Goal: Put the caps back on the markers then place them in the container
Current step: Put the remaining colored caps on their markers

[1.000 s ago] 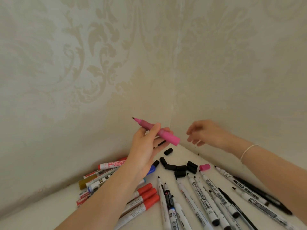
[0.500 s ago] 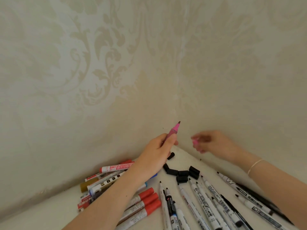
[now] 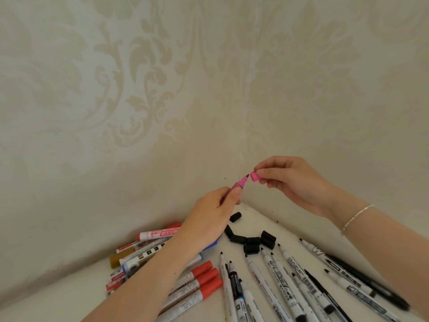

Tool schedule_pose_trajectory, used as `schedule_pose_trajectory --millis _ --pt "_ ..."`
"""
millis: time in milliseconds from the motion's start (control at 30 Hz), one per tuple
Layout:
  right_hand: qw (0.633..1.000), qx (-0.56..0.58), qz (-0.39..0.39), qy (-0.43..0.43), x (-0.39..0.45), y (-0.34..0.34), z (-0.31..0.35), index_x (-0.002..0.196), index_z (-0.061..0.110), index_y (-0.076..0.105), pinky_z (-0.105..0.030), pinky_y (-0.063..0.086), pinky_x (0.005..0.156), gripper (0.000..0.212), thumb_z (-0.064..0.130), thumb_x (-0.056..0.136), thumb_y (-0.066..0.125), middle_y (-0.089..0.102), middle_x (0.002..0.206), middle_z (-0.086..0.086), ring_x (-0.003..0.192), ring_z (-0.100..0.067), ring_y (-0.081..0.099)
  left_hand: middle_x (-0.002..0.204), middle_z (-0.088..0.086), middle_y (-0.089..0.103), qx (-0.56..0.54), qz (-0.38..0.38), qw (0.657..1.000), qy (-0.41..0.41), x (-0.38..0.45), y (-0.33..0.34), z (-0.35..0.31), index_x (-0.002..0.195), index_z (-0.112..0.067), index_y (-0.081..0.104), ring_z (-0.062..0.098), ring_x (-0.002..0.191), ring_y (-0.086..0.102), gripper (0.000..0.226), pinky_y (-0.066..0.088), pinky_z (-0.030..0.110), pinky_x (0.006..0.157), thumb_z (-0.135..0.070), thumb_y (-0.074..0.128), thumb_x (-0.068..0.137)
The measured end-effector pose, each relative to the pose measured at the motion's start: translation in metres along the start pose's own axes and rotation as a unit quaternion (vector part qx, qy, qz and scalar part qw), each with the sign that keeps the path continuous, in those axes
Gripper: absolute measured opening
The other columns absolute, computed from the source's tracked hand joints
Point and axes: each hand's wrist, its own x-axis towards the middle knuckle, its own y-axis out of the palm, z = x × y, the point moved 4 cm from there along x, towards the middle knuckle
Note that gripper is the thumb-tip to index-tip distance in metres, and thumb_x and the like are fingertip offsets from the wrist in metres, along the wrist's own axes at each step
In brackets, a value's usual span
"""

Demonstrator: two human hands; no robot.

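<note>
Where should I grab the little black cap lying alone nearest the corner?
Pinch the small black plastic cap across its rounded sides, coming from above. It lies on its side on the cream surface, apart from the other caps, so fingers probably fit either side.

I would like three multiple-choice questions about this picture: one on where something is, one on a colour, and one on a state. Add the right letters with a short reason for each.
1. Where do the loose black caps lie?
A. on the surface, beyond the tips of the uncapped markers
B. inside a container
C. in the left hand

2. What colour is the cap in the right hand?
A. blue
B. pink
C. black

3. Is the pink marker in the left hand capped?
A. yes, fully
B. no, its tip is bare, the cap just beside it
C. it has no tip

Answers: 1 A, the caps sit in a cluster near the wall corner. 2 B, it matches the marker. 3 B, a small gap separates the tip and the cap.
</note>
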Motion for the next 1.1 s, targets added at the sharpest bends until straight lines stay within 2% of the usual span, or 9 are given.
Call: schedule_pose_trajectory --millis 100,333,533,733,833,933,967,1067,1100 --pt "1.0 0.0 -0.001 0.002 0.001 0.004 -0.001 0.09 0.001 0.069 -0.019 0.047 0.061 0.012 -0.004 0.086 0.059 0.069 0.08 -0.011 0.068 -0.013 0.057 0.064 -0.003 0.055 -0.002 0.002 1.0 0.005 0.001 -0.001 0.002 0.09 -0.03 0.063 0.018 0.059 0.052 0.041 0.04 0.029 0.058 -0.055 0.032 0.097" --pt "1.0 -0.008 -0.015 -0.012 0.002 0.009 0.003 0.091 0.002 0.069 -0.021 0.047 0.063 0.011 -0.003 0.083 0.065 0.07 0.078 -0.009 0.067 -0.012 0.059 0.064 0.0 0.051 -0.001 0.012 1.0 0.006 0.002 -0.001 0.002 0.091 -0.029 0.062 0.015 0.059 0.047 0.04 0.037 0.028 0.057 -0.055 0.033 0.097" --pt "0.995 0.015 -0.093 -0.015 0.005 0.004 0.005 0.09 0.004 0.06 -0.024 0.046 0.06 0.018 -0.003 0.078 0.071 0.068 0.079 -0.014 0.064 -0.016 0.059 0.056 -0.005 0.045 -0.006 0.007 1.0 0.0 0.002 -0.001 0.004 0.091 -0.028 0.062 0.014 0.051 0.038 0.039 0.034 0.027 0.053 -0.053 0.033 0.098" --pt "0.999 -0.029 -0.038 0.009 0.003 0.018 -0.003 0.086 0.002 0.065 -0.023 0.048 0.061 0.011 -0.002 0.078 0.071 0.067 0.077 -0.013 0.064 -0.015 0.059 0.056 -0.006 0.044 -0.002 0.014 1.0 0.009 0.004 0.002 0.005 0.093 -0.028 0.063 0.012 0.048 0.038 0.039 0.033 0.029 0.054 -0.053 0.034 0.097" --pt "0.998 -0.011 -0.064 -0.003 0.003 0.022 -0.004 0.087 -0.003 0.066 -0.024 0.051 0.063 0.005 0.0 0.083 0.067 0.069 0.083 -0.021 0.065 -0.018 0.059 0.059 -0.004 0.046 -0.011 0.007 1.0 0.025 0.005 0.004 0.005 0.103 -0.03 0.059 0.014 0.05 0.041 0.031 0.036 0.032 0.054 -0.051 0.036 0.098" --pt "0.995 0.002 -0.094 -0.018 0.002 0.028 -0.004 0.084 -0.004 0.066 -0.024 0.052 0.059 0.005 0.001 0.086 0.064 0.069 0.08 -0.02 0.06 -0.019 0.059 0.062 -0.006 0.05 -0.02 -0.012 0.999 0.037 0.005 0.002 0.005 0.12 -0.04 0.055 0.025 0.062 0.054 0.028 0.041 0.032 0.057 -0.047 0.038 0.099" --pt "0.995 0.001 -0.1 -0.021 0.002 0.03 -0.004 0.083 -0.004 0.065 -0.025 0.052 0.058 0.005 0.001 0.086 0.064 0.068 0.077 -0.019 0.059 -0.019 0.059 0.06 -0.009 0.051 -0.024 -0.018 0.999 0.038 0.005 0.001 0.004 0.123 -0.04 0.054 0.024 0.063 0.056 0.029 0.042 0.03 0.058 -0.046 0.039 0.099" --pt "0.993 0.014 -0.111 -0.025 0.002 0.036 -0.001 0.084 -0.005 0.066 -0.024 0.052 0.057 0.006 0.0 0.086 0.064 0.067 0.073 -0.018 0.056 -0.018 0.059 0.048 -0.018 0.05 -0.049 -0.038 0.997 0.037 0.004 -0.002 0.001 0.125 -0.037 0.057 0.002 0.05 0.049 0.03 0.037 0.02 0.054 -0.042 0.042 0.099" --pt "0.993 0.022 -0.116 -0.027 0.002 0.038 -0.001 0.083 -0.005 0.066 -0.024 0.052 0.056 0.005 0.0 0.085 0.064 0.067 0.072 -0.017 0.055 -0.017 0.059 0.047 -0.015 0.049 -0.058 -0.046 0.997 0.033 0.003 -0.004 0.0 0.125 -0.037 0.058 0.003 0.049 0.05 0.03 0.036 0.019 0.054 -0.041 0.043 0.099"
